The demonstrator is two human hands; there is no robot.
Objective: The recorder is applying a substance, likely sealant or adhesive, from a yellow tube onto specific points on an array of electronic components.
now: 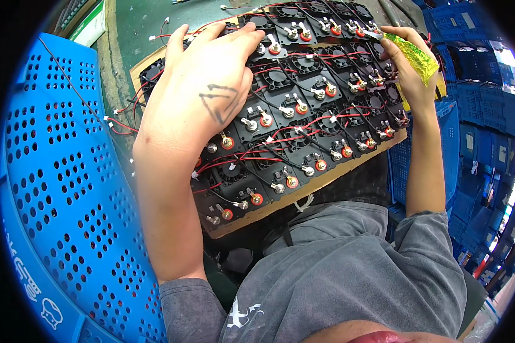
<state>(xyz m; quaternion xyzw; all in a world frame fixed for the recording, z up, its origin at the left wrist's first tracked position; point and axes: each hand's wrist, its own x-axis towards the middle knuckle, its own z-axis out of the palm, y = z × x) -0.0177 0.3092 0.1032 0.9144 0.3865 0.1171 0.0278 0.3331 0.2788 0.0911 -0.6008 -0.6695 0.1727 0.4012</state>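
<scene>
Clearly, metal, moulded plastic and thin wire fill my feed from the head camera. Black panels lie packed in rows on one brown cardboard sheet, their matte faces carrying square-framed fans with curved blades. Shiny metal terminals stand up from them, many seated on red-orange rings; along the row nearest the person I count seven ringed ones, the far right crowded. Smooth red and black wires loop across, some ending in small white connectors. The fans overlap too much for me to count.

I see two bare hands. The left hand is palm down over the panels' left side, fingers spread, a triangle inked on its back; I can't tell whether its fingertips touch. The right hand pinches one yellow-green piece between thumb and fingers at the panels' far right corner. It looks glossy, crinkled and foil-like, tapering downward, with something pale and metallic at its upper left end.

One large blue crate, rigid and punched with round holes, stands at left.
</scene>
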